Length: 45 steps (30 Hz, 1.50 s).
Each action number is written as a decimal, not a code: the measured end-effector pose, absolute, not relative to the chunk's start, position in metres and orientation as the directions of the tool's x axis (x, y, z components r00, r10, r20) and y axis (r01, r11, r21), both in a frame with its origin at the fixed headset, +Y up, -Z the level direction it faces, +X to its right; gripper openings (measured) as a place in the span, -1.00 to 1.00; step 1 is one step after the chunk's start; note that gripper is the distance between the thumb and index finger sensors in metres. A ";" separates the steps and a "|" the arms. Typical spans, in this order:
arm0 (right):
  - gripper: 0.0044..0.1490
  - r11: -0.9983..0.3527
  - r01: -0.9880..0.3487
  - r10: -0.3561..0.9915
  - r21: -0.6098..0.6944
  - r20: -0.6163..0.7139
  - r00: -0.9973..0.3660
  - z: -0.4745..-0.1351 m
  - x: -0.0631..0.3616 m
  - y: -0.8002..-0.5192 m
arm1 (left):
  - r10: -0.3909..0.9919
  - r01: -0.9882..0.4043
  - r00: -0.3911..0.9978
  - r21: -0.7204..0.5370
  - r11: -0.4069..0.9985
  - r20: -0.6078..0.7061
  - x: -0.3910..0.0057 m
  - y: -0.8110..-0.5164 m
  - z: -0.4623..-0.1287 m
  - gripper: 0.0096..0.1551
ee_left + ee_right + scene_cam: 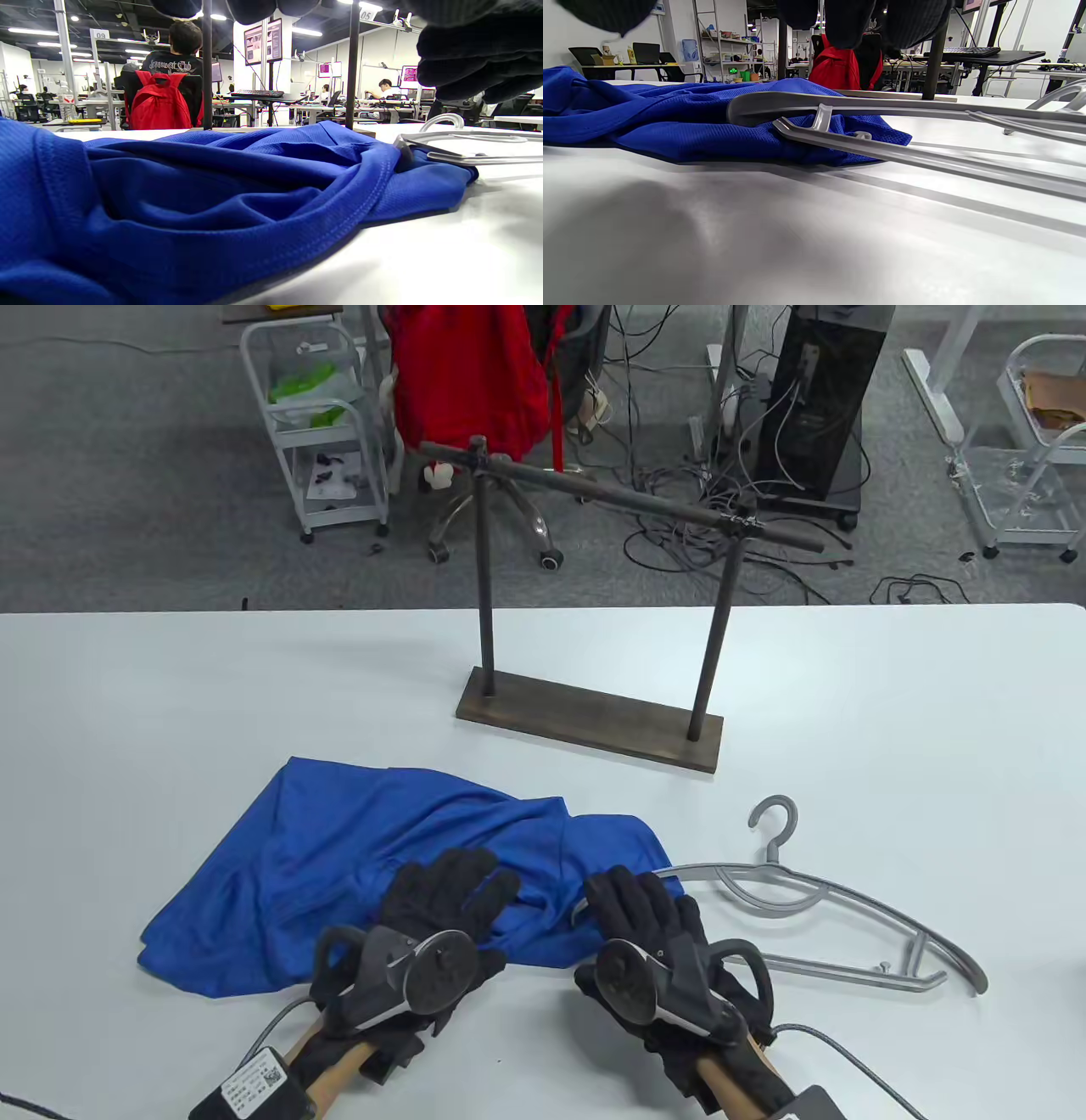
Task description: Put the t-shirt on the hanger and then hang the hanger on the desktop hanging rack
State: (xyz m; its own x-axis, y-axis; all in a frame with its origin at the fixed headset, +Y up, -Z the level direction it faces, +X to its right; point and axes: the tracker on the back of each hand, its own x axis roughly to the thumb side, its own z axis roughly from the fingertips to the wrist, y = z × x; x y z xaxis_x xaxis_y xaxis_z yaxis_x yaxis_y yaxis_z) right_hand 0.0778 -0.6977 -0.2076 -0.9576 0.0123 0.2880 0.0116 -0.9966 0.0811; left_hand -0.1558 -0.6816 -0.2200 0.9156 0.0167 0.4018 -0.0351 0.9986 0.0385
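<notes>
Rack point(594, 645) blocks mid-table (bare tabletop point(170, 687) either side).

I see a grey carpet floor point(127, 475) behind the white table point(170, 687), w/ tangled cables point(679, 517) across it. Office chair point(492, 517) w/ a red backpack point(471, 381) on it, white wire cart point(318, 424) to its left, black PC tower point(823, 398) on the right. Wrist views: ceiling strip lights point(25, 30), rows of desks point(382, 106) w/ monitors point(263, 40), shelving point(729, 46) by a white wall.
</notes>
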 end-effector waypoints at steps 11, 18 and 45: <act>0.17 -0.997 0.001 0.020 0.075 0.279 -0.960 -0.209 0.081 -0.696 | -0.005 0.003 0.904 0.005 1.000 0.427 -0.148 -0.688 -0.218 0.00; 0.12 -0.999 -0.015 0.006 -0.035 0.242 -0.970 -0.213 0.090 -0.674 | 0.001 -0.001 0.901 0.000 1.000 0.434 -0.148 -0.687 -0.217 -0.01; -0.33 -0.999 -0.047 0.043 0.007 -0.315 -0.948 -0.280 0.260 -0.694 | 0.003 -0.011 0.902 0.015 1.000 0.432 -0.151 -0.683 -0.215 -0.01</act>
